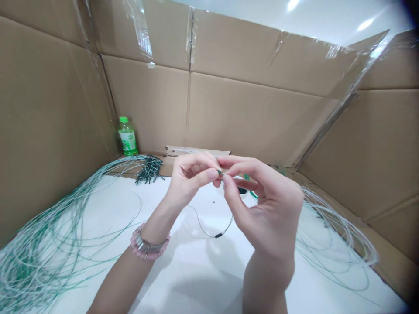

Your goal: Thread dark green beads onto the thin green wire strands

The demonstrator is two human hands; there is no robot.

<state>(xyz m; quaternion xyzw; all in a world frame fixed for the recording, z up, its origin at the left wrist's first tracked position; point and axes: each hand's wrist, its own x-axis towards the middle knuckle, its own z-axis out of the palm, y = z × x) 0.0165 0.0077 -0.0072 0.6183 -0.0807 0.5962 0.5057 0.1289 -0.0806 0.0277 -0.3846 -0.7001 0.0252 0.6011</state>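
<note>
My left hand (194, 176) and my right hand (262, 196) meet above the white work surface (183, 274). Between the fingertips of both is a small green wire end (220, 173), pinched from each side; its finer details are too small to make out. Below the hands hangs or lies a thin wire loop with a small black sleeve (218, 236) on it. Partly hidden behind my right hand stands a white bowl (244, 195) with small black pieces in it. A pink bead bracelet and a metal band circle my left wrist.
Bundles of green and white wires (65, 218) spread along the left, their dark ends (149, 169) gathered at the back. More wires (343, 231) curve at the right. A green-capped bottle (127, 137) stands in the back left corner. Cardboard walls (255, 109) enclose the surface.
</note>
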